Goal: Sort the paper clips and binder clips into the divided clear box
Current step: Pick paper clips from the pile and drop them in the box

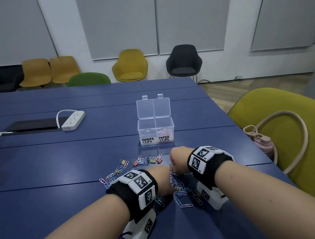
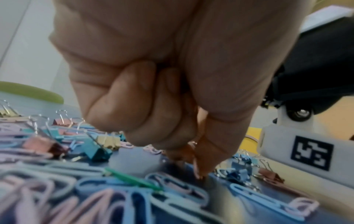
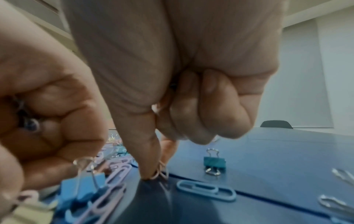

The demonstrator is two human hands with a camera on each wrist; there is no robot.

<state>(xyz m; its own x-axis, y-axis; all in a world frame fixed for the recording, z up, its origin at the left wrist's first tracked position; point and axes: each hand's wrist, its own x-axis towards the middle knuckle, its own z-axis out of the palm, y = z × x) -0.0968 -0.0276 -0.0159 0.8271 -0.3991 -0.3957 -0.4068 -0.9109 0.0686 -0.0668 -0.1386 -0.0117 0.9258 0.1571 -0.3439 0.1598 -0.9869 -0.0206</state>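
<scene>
Both hands down in the clip pile, picking; the box waits just beyond.

The divided clear box [image 1: 155, 128] stands open on the blue table [image 1: 60, 165], pastel paper clips already in its "PAPER CLIPS" half, the "BINDER CLIPS" half apparently bare. Near it lies the mixed scatter of clips [image 1: 138, 163]. The right hand [image 3: 172, 84] pinches a pink paper clip [image 3: 161, 170] at the tabletop between thumb and forefinger, other fingers curled. The left hand [image 2: 159, 84] is curled, thumb and forefinger tips pressed together at the table; whether they grip a clip cannot be told. Judged step: gathering paper clips. Next calls for lifting the clip and carrying it over the right-hand compartment.
</scene>
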